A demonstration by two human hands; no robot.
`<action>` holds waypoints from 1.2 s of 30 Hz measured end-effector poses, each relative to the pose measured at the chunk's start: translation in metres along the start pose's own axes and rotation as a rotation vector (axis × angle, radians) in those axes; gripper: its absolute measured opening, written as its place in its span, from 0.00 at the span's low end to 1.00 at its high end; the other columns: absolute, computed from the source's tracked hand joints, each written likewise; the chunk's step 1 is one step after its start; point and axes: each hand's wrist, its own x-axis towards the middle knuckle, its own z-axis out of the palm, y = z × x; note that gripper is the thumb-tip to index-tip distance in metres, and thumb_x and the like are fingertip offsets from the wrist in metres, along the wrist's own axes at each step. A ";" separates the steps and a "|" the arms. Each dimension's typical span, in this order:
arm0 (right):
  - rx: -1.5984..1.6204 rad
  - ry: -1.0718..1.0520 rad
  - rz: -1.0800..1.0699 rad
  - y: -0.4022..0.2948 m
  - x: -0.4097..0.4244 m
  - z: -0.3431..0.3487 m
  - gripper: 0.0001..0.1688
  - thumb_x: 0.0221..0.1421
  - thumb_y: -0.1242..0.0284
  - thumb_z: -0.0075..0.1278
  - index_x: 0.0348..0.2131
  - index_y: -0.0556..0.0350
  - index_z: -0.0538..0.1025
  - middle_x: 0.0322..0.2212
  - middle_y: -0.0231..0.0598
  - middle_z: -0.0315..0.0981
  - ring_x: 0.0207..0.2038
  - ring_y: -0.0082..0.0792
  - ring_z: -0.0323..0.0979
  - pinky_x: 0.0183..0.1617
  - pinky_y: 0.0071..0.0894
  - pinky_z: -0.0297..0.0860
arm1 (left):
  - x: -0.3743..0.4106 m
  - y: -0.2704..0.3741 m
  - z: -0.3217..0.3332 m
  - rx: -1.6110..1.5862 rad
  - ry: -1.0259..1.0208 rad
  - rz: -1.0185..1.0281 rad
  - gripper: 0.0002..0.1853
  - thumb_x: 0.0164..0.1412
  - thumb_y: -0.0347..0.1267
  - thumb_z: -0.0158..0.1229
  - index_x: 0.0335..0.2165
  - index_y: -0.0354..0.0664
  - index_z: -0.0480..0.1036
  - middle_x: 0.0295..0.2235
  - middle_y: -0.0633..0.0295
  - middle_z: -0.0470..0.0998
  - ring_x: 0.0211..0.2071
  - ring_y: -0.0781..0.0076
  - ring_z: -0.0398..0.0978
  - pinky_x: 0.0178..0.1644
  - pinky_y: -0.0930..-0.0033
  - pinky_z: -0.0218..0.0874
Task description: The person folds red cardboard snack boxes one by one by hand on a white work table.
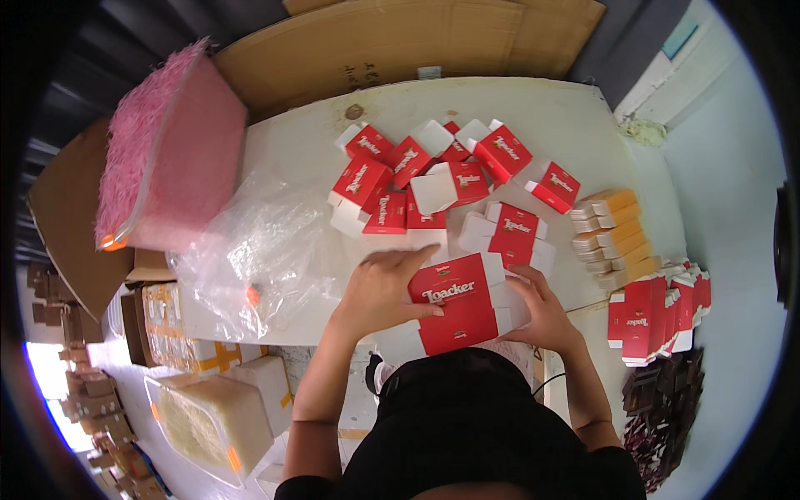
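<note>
My left hand [382, 289] grips the left side of a red Loacker carton [459, 315] with white flaps, its thumb lying across the printed face. At the carton's right end, my right hand [542, 309] holds the white flaps between thumb and fingers. The carton is just in front of my body, at the table's near edge. Beyond it lies a flatter red carton [514, 232] with its white flaps spread. Several folded red cartons [470, 181] with open white flaps sit in a loose group farther back.
Bundled orange-and-white cartons [615, 231] and stacked flat red cartons [647, 312] lie at the right. On the left are a clear plastic bag [256, 250] and a tub of pink shredded filler [194, 150]. Corrugated cardboard [406, 44] stands behind the table [531, 97].
</note>
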 end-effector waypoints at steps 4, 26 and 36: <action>-0.158 0.129 -0.132 -0.013 0.004 0.023 0.44 0.26 0.68 0.66 0.47 0.50 0.65 0.55 0.49 0.49 0.55 0.52 0.54 0.54 0.48 0.56 | -0.021 -0.016 -0.004 -0.467 -0.189 -0.185 0.22 0.45 0.35 0.63 0.39 0.36 0.69 0.26 0.57 0.77 0.27 0.65 0.75 0.34 0.68 0.65; 0.017 0.165 -0.114 -0.093 0.018 0.113 0.23 0.29 0.81 0.62 0.25 0.58 0.62 0.53 0.64 0.42 0.55 0.65 0.49 0.52 0.54 0.56 | -0.083 -0.036 -0.046 -0.791 -0.912 -0.435 0.34 0.58 0.55 0.43 0.48 0.36 0.63 0.43 0.55 0.72 0.39 0.67 0.68 0.45 0.69 0.57; -0.011 0.158 -0.214 -0.102 0.041 0.138 0.26 0.31 0.82 0.61 0.30 0.58 0.60 0.55 0.62 0.38 0.57 0.65 0.43 0.54 0.55 0.55 | -0.116 -0.082 -0.008 -1.747 -1.026 -0.432 0.42 0.49 0.53 0.57 0.54 0.38 0.54 0.49 0.52 0.66 0.51 0.61 0.64 0.52 0.64 0.58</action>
